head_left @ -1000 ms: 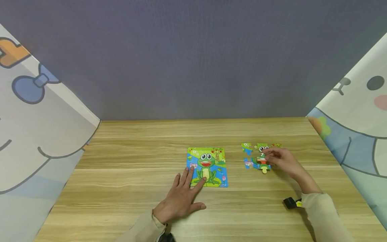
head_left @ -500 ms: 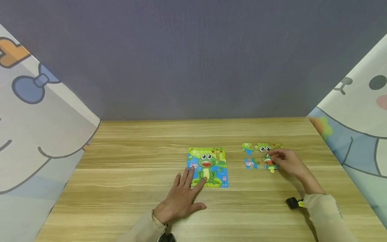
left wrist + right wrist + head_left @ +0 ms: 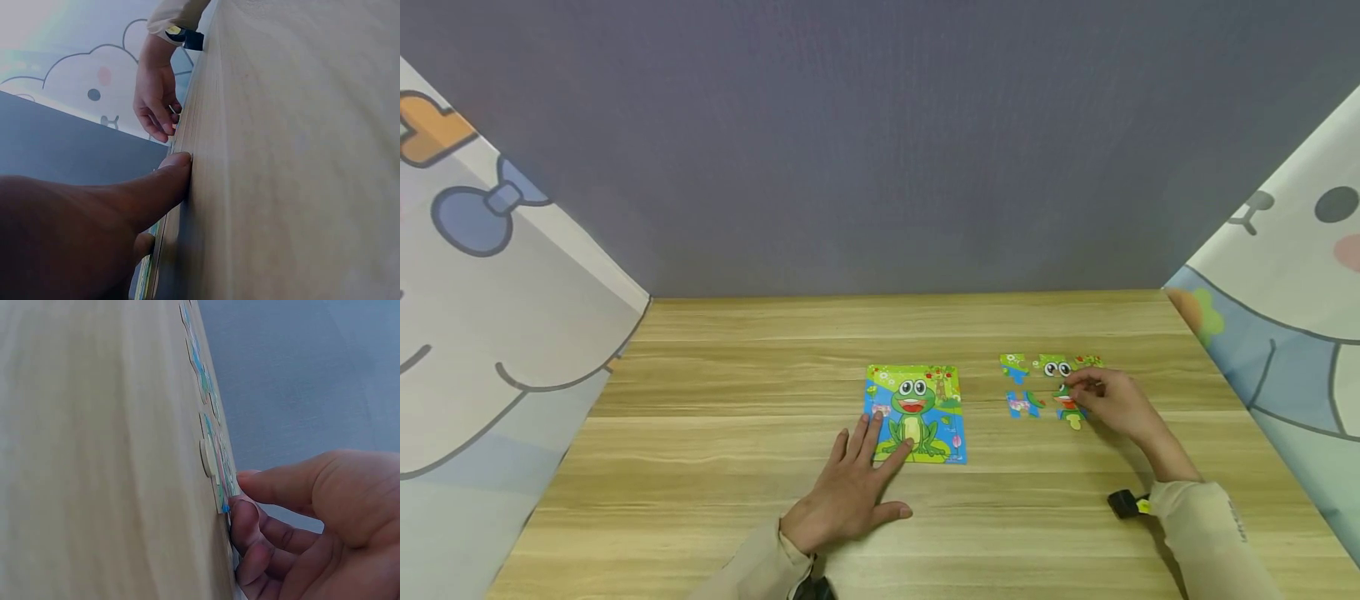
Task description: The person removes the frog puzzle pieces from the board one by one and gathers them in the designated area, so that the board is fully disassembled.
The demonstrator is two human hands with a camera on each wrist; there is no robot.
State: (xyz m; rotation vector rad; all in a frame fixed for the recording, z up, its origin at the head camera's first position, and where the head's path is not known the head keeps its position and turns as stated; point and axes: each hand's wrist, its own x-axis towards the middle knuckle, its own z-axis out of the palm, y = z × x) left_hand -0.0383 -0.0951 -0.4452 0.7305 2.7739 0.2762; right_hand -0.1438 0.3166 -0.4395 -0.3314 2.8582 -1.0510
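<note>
My left hand [image 3: 846, 500] lies with spread, straight fingers on the lower left of a square frog picture board [image 3: 950, 417]. Right of the board, my right hand [image 3: 1116, 407] pinches a jigsaw puzzle piece [image 3: 1067, 414] showing the frog's mouth, with thumb and fingertips. That piece has a pale rounded tab at its lower edge. In the right wrist view the thumb and curled fingers meet at the piece's edge [image 3: 219, 481], close to the tabletop; the fingers partly hide it. Above it lies the piece with the frog's eyes [image 3: 1057, 367].
Left of the held piece lie a green-blue corner piece [image 3: 1013, 367] and a blue piece with pink [image 3: 1024, 404]. A piece with red dots [image 3: 1088, 361] is at the upper right. A grey wall [image 3: 880, 167] rises behind the wooden table [image 3: 737, 375].
My right hand has drawn the mouth piece rightward, away from the blue-and-pink piece, opening a gap. In the last half second it has barely moved. The left hand has stayed put.
</note>
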